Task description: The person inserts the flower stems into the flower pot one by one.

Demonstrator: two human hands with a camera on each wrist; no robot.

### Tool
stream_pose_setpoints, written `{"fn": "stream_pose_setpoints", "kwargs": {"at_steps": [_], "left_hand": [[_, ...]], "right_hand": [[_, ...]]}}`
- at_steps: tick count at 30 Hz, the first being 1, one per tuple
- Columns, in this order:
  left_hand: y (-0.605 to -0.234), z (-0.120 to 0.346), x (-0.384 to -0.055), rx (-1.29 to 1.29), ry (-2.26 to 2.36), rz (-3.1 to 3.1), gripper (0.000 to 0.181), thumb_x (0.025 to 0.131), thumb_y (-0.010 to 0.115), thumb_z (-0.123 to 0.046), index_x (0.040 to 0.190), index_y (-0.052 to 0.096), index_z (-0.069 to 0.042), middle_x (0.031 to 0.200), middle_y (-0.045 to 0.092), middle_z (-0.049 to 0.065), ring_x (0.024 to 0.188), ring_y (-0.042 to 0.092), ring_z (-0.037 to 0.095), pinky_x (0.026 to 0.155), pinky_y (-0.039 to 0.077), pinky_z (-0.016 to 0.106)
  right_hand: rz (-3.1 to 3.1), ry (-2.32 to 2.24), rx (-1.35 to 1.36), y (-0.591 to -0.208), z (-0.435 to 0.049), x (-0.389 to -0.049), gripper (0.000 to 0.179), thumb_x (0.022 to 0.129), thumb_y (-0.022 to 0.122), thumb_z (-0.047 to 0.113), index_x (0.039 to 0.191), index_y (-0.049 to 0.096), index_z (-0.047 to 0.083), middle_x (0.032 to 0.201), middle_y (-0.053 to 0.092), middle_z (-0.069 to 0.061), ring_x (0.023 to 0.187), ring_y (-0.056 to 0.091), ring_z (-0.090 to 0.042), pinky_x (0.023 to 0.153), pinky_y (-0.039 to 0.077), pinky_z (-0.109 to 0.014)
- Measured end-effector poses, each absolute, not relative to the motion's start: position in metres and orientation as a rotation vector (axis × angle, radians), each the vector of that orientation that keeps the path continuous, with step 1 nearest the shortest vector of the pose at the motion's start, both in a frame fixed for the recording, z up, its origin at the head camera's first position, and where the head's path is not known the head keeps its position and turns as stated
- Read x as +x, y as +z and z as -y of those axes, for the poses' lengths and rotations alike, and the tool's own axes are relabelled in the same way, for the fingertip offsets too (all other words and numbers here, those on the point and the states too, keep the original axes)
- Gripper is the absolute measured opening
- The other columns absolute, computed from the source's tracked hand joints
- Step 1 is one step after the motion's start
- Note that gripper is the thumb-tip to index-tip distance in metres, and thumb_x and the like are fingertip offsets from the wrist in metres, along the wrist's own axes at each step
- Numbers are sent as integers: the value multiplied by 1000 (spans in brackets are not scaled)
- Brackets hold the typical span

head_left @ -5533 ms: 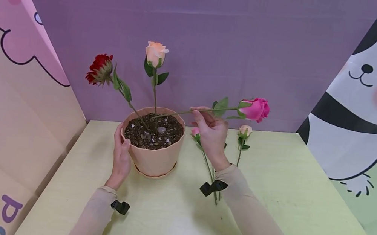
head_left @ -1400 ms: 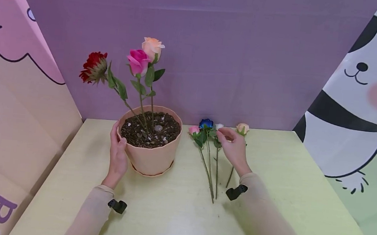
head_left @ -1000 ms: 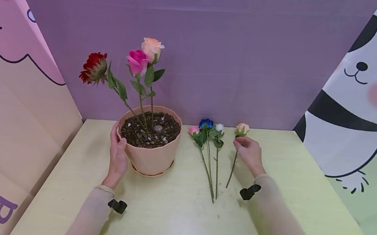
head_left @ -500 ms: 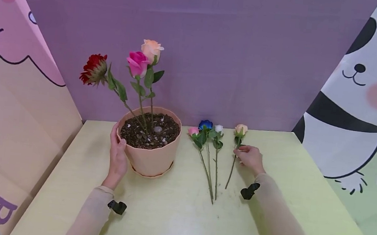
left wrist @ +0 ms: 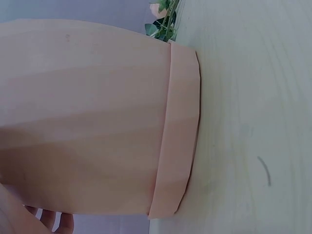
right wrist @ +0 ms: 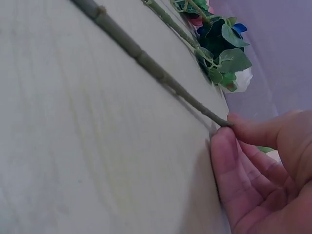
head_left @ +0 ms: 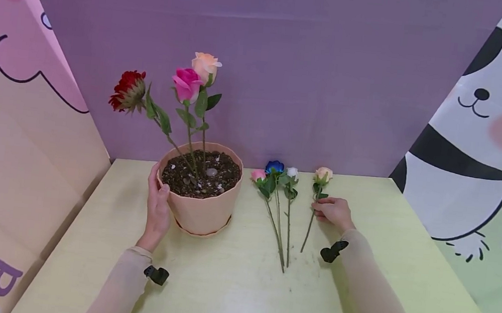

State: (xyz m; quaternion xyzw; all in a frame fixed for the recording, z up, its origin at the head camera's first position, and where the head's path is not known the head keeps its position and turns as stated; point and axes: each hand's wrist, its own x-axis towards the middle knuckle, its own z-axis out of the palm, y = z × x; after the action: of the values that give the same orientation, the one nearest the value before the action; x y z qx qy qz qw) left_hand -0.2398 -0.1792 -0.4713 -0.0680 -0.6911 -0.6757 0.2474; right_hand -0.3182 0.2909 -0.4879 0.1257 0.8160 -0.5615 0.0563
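Note:
A peach rose (head_left: 323,174) lies at the right of the flowers on the table. My right hand (head_left: 335,212) pinches its stem just below the leaves. In the right wrist view, thumb and forefinger close on the stem (right wrist: 161,75), which runs low along the tabletop. With my left hand (head_left: 158,213) I hold the left side of a peach flower pot (head_left: 202,215), thumb in front and fingers around behind. Upright in its soil (head_left: 185,183) stand a magenta rose (head_left: 187,85) and a pale peach rose (head_left: 205,66); a dark red flower (head_left: 127,90) leans left.
Between pot and right hand lie a pink rose (head_left: 258,175), a blue rose (head_left: 274,167) and a white rose (head_left: 292,172), stems toward me. A purple backdrop (head_left: 308,81) rises behind the table (head_left: 228,295). The pot sits in a saucer (left wrist: 180,131).
The magenta rose, earlier in my right hand, now stands in the pot. My right hand has moved right to the peach rose and down its stem. My left hand keeps its hold.

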Motion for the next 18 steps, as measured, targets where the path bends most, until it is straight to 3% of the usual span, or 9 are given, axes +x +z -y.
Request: {"fn": "stream_pose_setpoints", "kwargs": {"at_steps": [18], "left_hand": [[-469,178,-238,-166,-1849,1896,72,102,36,-31,170,17,-16,180,9,7,167,5,31,133,5,62]], "right_hand": [[-2449,-1896,372,-498,-290,-316,51,100,74,18,140,61,-10,80,75,10,67,70,0,64,60,-19]]}}
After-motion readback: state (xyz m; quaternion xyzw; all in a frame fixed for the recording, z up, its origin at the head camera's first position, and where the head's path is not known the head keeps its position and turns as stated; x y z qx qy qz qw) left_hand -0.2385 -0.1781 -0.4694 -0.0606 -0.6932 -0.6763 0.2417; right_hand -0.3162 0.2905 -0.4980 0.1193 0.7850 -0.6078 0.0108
